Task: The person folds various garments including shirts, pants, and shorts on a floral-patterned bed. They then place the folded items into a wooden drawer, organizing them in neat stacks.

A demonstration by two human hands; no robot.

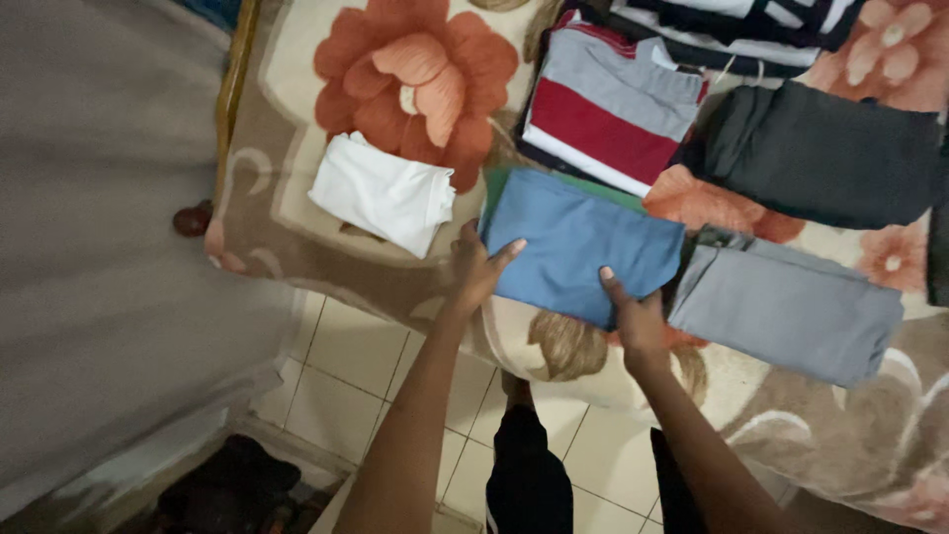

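A folded blue cotton garment [578, 242], a flat soft rectangle, lies near the bed's edge on a plush floral blanket [297, 213], on top of a green folded piece [499, 178] whose edge shows at its ten o'clock corner. The left hand [476, 267] grips its nine o'clock edge, fingers curled around the fabric with the thumb laid on top; the right hand [636, 314] pinches its six o'clock edge in the same way.

Being limp cloth held only at two edges, the fold could slump open if lifted unevenly, or drag the green piece with it. So close to the edge, it could also slip to the tiled floor [356, 381].

At nine o'clock sits a crumpled white folded cloth [384, 193]; at twelve, a striped grey-and-red knit top [608, 104]; at three, smooth folded grey trousers [786, 307]; at one, a dark charcoal folded garment [820, 153].
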